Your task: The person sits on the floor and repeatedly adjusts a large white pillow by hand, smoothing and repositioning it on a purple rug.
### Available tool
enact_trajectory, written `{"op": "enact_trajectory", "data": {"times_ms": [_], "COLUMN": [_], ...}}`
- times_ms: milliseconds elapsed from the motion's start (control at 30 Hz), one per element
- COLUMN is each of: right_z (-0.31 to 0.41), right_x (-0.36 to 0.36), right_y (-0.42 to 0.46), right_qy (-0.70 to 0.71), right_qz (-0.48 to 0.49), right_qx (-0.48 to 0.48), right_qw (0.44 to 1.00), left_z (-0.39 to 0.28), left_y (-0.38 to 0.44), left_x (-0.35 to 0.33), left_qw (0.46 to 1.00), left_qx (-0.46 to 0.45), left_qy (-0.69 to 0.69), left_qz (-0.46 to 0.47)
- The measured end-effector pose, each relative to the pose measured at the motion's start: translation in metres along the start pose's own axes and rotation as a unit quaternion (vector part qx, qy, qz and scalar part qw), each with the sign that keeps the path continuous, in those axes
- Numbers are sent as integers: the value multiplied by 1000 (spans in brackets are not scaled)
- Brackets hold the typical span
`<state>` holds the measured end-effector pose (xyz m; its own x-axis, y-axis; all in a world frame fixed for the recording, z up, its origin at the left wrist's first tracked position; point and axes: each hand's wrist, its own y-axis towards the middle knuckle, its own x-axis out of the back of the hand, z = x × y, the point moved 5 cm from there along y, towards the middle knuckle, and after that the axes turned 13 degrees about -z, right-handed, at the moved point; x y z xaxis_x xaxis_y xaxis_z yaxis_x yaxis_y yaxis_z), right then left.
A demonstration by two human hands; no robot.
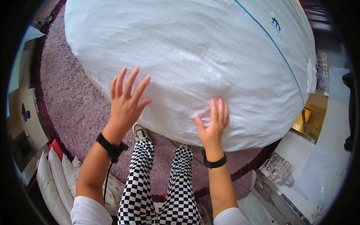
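Observation:
A white fabric cover with a thin blue line and a small blue emblem [276, 24] lies over a large bed-like surface [180, 56] before me. My left hand [126, 98], fingers spread, is over the cover's near left edge; whether it touches the cloth I cannot tell. Farther right, my right hand [213, 123] rests on the fabric near its front edge, thumb apart from the fingers, with wrinkles around the fingertips. Neither hand holds anything. Each wrist has a black band.
A mauve shaggy rug [76, 92] with a dark border lies under my feet. White pillows [53, 180] are piled at lower left. At right stand a drawer-like gold compartment [312, 115], printed panels [277, 168] and translucent plastic sheeting [323, 157].

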<state>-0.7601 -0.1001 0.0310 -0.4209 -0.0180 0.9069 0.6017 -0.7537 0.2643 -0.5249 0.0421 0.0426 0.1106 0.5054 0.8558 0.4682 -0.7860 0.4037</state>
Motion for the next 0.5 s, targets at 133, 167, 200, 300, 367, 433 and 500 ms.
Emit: {"op": "enact_trajectory", "data": {"times_ms": [133, 167, 200, 300, 367, 433, 500], "right_z": [79, 95, 106, 126, 124, 133, 134], "right_x": [-30, -33, -34, -31, -33, -33, -41], "right_y": [-12, -21, -31, -37, -35, -11, 6], "right_qy": [13, 37, 55, 100, 77, 38, 24], "right_qz": [65, 89, 113, 104, 27, -16, -23], "right_qx": [55, 76, 93, 101, 96, 108, 106], "right_qw": [996, 992, 988, 984, 992, 993, 994], "left_z": [40, 40, 39, 47, 54, 63, 68], "left_y": [-2, -10, -21, -53, -58, -47, -28], "left_x": [-11, -9, -10, -5, 1, 17, 21], "left_qw": [998, 997, 995, 985, 989, 998, 998], "left_qx": [-4, -20, -41, -36, -28, -34, -34], "left_qy": [-47, -66, -76, -100, -91, -54, -40], "left_qz": [38, 26, 42, 135, 114, -7, -28]}}
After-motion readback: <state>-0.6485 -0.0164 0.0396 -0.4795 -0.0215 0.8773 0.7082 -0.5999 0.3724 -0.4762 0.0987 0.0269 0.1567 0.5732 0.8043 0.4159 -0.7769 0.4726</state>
